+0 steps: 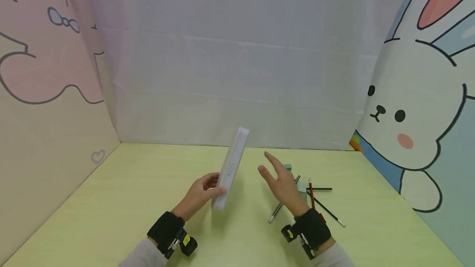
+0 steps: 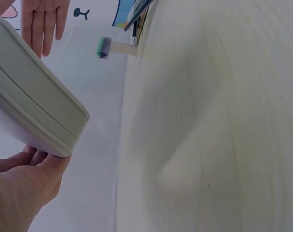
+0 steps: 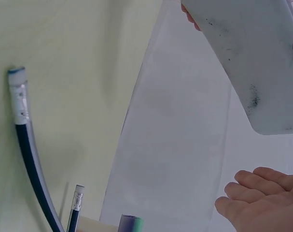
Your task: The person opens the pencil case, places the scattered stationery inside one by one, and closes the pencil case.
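Clearly, the case (image 1: 231, 168) lies left of the right hand (image 1: 285, 186), apart from its extended fingers — that hand holds nothing. Nearer is the left hand (image 1: 200, 195), which grips the case's lower end between thumb and fingers; the long axis slants upward from that hand, leaning rightward. Counted: one case, raised off the table (image 1: 156, 176); around the right hand, three dark pencils (image 1: 326, 209), one red pencil (image 1: 312, 195) and some partly hidden green pieces (image 1: 287, 167) — two at least.

Fingers (image 3: 247, 194) near a smudged pale case (image 3: 257, 63), two eraser-tipped pencils (image 3: 33, 166) on the yellowish tabletop (image 3: 64, 48)
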The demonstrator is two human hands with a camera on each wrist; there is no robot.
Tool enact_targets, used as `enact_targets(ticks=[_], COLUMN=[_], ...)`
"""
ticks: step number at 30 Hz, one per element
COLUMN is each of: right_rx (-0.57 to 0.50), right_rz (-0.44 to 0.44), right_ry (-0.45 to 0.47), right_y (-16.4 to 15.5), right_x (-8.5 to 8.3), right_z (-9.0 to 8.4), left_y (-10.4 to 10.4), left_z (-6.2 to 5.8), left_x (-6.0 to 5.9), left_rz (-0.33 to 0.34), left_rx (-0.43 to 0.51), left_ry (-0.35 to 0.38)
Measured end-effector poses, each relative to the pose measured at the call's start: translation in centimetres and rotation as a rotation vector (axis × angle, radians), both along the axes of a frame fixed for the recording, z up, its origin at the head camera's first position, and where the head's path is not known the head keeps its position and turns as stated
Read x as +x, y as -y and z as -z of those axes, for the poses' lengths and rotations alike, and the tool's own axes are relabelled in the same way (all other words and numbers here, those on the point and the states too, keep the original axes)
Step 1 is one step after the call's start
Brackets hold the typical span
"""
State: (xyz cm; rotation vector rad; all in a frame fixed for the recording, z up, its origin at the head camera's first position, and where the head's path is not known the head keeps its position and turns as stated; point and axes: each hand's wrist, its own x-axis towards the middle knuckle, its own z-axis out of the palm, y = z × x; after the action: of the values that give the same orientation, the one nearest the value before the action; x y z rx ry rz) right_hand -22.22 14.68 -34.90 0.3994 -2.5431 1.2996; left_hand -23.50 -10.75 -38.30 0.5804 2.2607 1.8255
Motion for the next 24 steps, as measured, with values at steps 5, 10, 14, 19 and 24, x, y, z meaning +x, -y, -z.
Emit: enact_targets(ticks=[5, 10, 14, 19, 24], right_rx=[-0.075, -0.182, -0.244, -0.356, -0.41], right_rz=[-0.062, -0.148, -0.19, -0.268, -0.305], right_ry=[0.049, 0.183, 0.235, 0.291, 0.315], right_y=[-0.5, -0.6, -0.6, -0.6, -0.5], right_x=[-0.5, -0.7, -0.8, -0.8, -0.8], right_z=[-0.9, -1.6, -1.8, -2.0, -2.0], left_y=[-0.5, -1.1, -1.4, -1.8, -2.1], left_z=[0.1, 0.1, 0.1, -0.2, -0.2], left_x=[0.1, 0.1, 0.4, 0.8, 1.1], left_rz=[0.031, 0.056, 0.077, 0.124, 0.158], left_rx=[0.023, 0.032, 0.028, 0.043, 0.064], left_ry=[-0.016, -0.023, -0.026, -0.045, -0.06])
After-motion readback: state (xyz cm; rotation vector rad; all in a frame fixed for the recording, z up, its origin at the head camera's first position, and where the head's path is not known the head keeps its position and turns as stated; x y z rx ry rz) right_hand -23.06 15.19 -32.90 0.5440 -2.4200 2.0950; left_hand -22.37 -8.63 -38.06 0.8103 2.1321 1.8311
